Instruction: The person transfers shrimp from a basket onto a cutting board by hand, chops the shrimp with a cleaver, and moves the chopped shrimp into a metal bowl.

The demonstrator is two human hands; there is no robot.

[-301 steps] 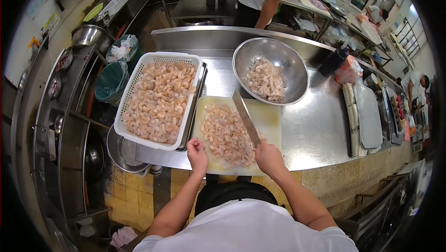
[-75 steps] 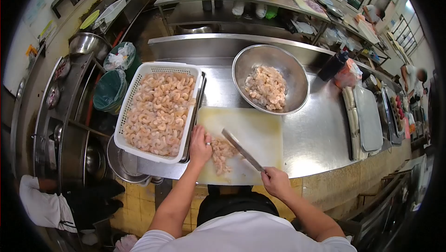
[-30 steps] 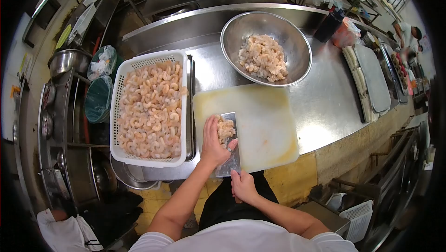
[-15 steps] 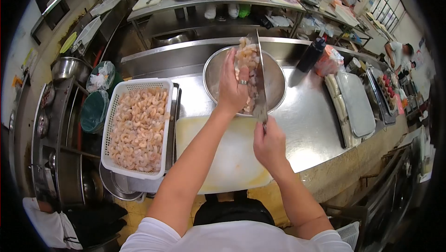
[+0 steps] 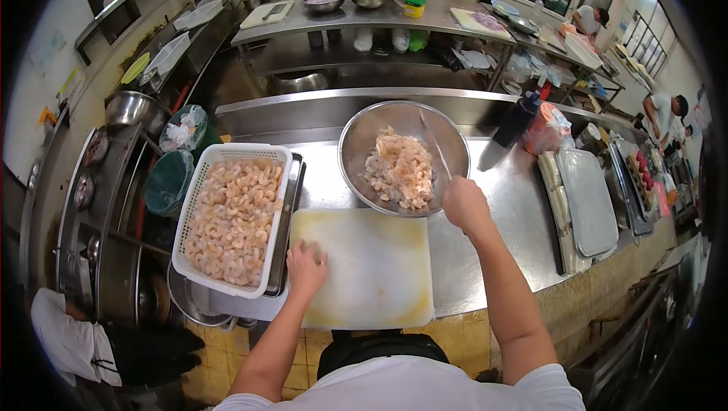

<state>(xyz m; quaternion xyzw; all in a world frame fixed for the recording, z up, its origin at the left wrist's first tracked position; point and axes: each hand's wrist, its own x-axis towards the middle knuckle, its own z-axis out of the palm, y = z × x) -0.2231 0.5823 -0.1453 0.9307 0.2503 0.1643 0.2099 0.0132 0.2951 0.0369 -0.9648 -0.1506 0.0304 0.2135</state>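
My right hand (image 5: 466,206) is closed on the handle of a cleaver (image 5: 437,145), whose blade reaches over the right side of a steel bowl (image 5: 354,181). Chopped shrimp (image 5: 402,168) lies heaped inside that bowl. Near the left edge of a white cutting board (image 5: 371,267), my left hand (image 5: 306,267) is low with its fingers apart and nothing in them; they are slightly blurred. Just left of it stands a white perforated basket (image 5: 182,248) full of peeled shrimp (image 5: 233,221).
A dark bottle (image 5: 517,119) and an orange-and-white bag (image 5: 547,129) stand right of the bowl. Beyond them are a grey lidded tray (image 5: 585,199) and eggs. Green bins (image 5: 168,183) flank the basket. Other people (image 5: 72,335) are at the lower left and far right.
The chopped shrimp held between my left hand and the blade is now in the bowl. My left hand has come back to the board's left edge; the cleaver has tilted leftward over the bowl.
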